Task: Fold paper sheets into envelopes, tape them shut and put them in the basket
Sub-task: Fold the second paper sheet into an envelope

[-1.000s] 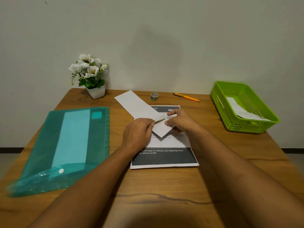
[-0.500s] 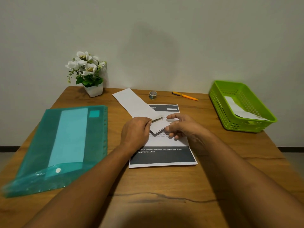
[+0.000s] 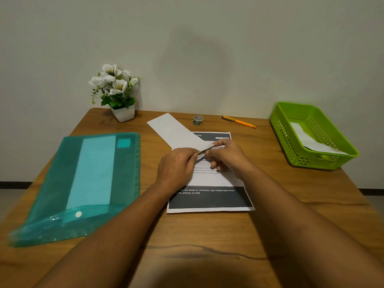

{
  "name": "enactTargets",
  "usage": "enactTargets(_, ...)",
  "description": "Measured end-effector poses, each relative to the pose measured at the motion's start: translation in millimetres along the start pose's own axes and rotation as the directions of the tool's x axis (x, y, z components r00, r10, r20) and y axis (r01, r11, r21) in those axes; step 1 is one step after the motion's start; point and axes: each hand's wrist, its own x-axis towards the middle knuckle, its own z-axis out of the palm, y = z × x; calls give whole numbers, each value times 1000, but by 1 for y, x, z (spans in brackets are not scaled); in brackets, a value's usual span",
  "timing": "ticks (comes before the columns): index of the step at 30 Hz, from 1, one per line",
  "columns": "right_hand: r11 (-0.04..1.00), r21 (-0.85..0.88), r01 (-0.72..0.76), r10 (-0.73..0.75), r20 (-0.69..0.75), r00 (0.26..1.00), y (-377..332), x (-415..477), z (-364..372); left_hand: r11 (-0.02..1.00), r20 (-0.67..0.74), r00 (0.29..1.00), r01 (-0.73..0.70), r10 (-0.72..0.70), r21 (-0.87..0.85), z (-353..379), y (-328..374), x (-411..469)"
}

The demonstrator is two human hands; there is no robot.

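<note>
The table (image 3: 207, 246) is smooth wood with a dark grain line running across its near part. On it lies a long, narrow white paper strip (image 3: 176, 132), matte and plain, folded lengthwise into a slim rectangle with crisp straight edges. It runs diagonally from the far left toward the middle, its far end flat on the wood and its near end raised slightly over a printed sheet (image 3: 209, 198) that has dark grey bands and white lettering.

Both hands meet at that near end. The left hand (image 3: 176, 167) has its fingers curled in, and its thumb and forefinger pinch the strip's tip from the left. The right hand (image 3: 228, 156) sits just across from it, thumb and index finger nipping the strip's near corner while the other fingers are loosely bent above the printed sheet.

To the left rests a glossy, translucent teal plastic folder (image 3: 93, 173) with a white snap button. At the far edge stand a small tape roll (image 3: 197, 119), an orange pen (image 3: 239, 121) and white flowers in a white square pot (image 3: 123, 114). On the right sits a lime-green perforated plastic basket (image 3: 286, 140), well apart from the hands, holding a white folded envelope (image 3: 311, 142).
</note>
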Motion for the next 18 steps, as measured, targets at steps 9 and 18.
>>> enactTargets(9,995,-93,-27,23,-42,999,-1,12,15,993,24,998,-52,55,-103,-5,0,-1)
enactTargets(18,989,-116,88,-95,-51,994,-15,6,13,988,31,999,37,-33,-153,-5,-1,-1)
